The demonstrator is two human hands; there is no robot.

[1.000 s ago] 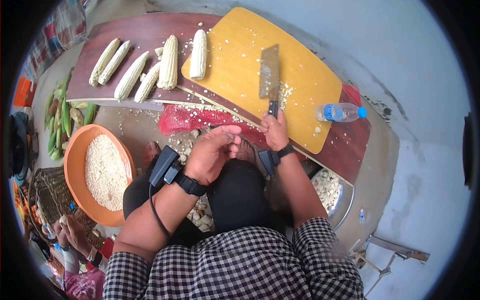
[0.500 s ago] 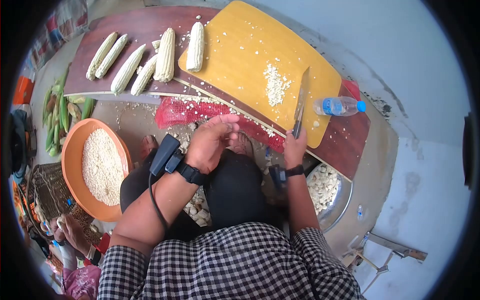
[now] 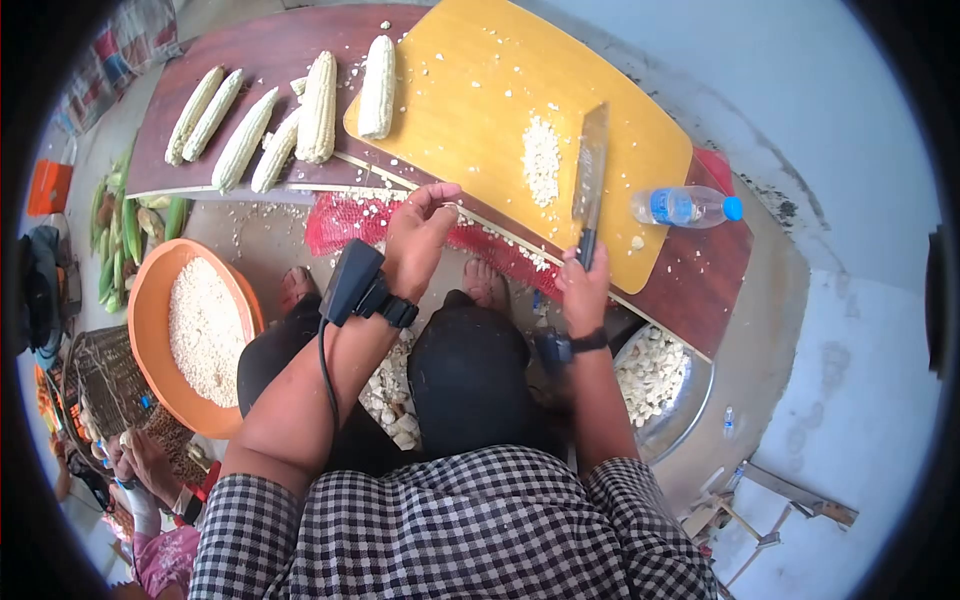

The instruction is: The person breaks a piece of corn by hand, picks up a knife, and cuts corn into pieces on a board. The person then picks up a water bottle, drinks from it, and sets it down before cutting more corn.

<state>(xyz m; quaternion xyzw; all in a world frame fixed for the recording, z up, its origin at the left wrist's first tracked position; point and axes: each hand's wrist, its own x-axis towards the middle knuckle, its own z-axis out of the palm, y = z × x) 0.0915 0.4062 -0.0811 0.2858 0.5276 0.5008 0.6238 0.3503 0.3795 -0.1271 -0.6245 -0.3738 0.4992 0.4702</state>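
In the head view, my right hand [image 3: 583, 290] is closed around the dark handle of a broad kitchen knife [image 3: 591, 165]. Its blade points away from me over the yellow cutting board [image 3: 480, 110], beside a small pile of chopped white kernels [image 3: 541, 162]. My left hand [image 3: 422, 240] hangs near the table's front edge, fingers loosely bent and apart from the thumb, nothing visible in it. Beyond it, a pale corn cob [image 3: 377, 88] lies on the board's left end. More corn cobs [image 3: 317, 108] rest on the dark red table [image 3: 270, 50] to the left.
A water bottle [image 3: 685, 207] lies at the board's right end. An orange tub [image 3: 150, 330] of kernels stands at lower left, a metal basin [image 3: 695, 390] of pale pieces at lower right. Red mesh [image 3: 490, 250] hangs below the table edge. Another person's hand [image 3: 150, 465] works at far left.
My left hand has turned, its fingers now pointing more toward the board. The knife has swung slightly left and its broad blade face shows more. My view has shifted a little.
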